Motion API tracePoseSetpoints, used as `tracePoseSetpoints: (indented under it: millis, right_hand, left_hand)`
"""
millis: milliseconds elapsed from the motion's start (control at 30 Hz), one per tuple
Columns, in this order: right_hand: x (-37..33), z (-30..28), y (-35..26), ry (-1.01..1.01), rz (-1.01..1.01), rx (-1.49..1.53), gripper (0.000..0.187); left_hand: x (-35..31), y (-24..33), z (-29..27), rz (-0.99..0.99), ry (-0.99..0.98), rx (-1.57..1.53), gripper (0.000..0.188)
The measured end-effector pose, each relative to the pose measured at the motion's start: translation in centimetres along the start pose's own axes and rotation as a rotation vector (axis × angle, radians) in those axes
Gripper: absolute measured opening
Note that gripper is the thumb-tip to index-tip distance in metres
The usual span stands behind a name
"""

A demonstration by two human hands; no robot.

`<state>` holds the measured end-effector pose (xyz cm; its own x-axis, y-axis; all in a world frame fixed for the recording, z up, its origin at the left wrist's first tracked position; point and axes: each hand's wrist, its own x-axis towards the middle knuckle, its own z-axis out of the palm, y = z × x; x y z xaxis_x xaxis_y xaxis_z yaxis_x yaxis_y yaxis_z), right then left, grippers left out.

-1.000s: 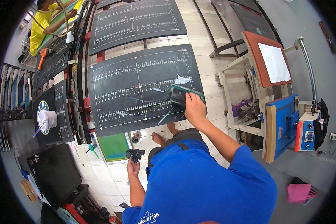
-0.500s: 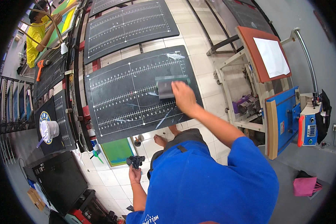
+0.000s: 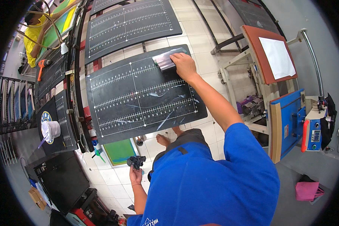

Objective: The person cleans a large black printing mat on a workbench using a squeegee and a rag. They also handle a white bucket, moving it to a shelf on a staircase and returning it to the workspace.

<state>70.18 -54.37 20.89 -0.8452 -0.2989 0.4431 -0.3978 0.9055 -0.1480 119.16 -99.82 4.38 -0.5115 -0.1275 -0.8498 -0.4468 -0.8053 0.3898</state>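
My right hand [image 3: 185, 67] is closed on the edge of a wide, flat scraper [image 3: 163, 60], shiny grey with a bit of green along its edge. The scraper lies against the far right part of a black printing board [image 3: 113, 84] marked with white rulers. Pale streaks [image 3: 165, 119] show on the board's near right area. Low at my left side, my left hand [image 3: 136, 175] grips a crumpled black cloth [image 3: 136, 162], away from the board.
Another ruled board [image 3: 132, 28] stands beyond this one. To the right are a brown pad [image 3: 256, 56] with white paper and a blue heat press [image 3: 286, 124]. A tub [image 3: 51, 130] and an orange heat gun [image 3: 42, 67] sit at left. Someone in yellow [image 3: 33, 39] works far left.
My right hand has pushed the scraper away from me, from the board's right middle to its far right. The pale smear at that corner is now covered or gone. My left hand stays put.
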Motion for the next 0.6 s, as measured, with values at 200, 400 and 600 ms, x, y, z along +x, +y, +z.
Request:
tracePoseSetpoints:
  millis: [200, 400, 600]
  right_hand:
    - [-10.1, -4.9, -6.4, -0.118, 0.135, 0.030, 0.041]
    - [-10.4, -5.5, -6.8, -0.113, 0.082, 0.052, 0.040]
    - [0.7, 0.0, 1.9, -0.086, 0.154, -0.026, 0.045]
  left_hand:
    - [1.8, -1.9, -1.7, -0.073, -0.004, -0.020, 0.021]
    - [2.1, -2.3, -0.5, -0.092, 0.008, -0.007, 0.020]
    - [0.6, 0.5, 2.7, -0.009, -0.020, 0.060, 0.021]
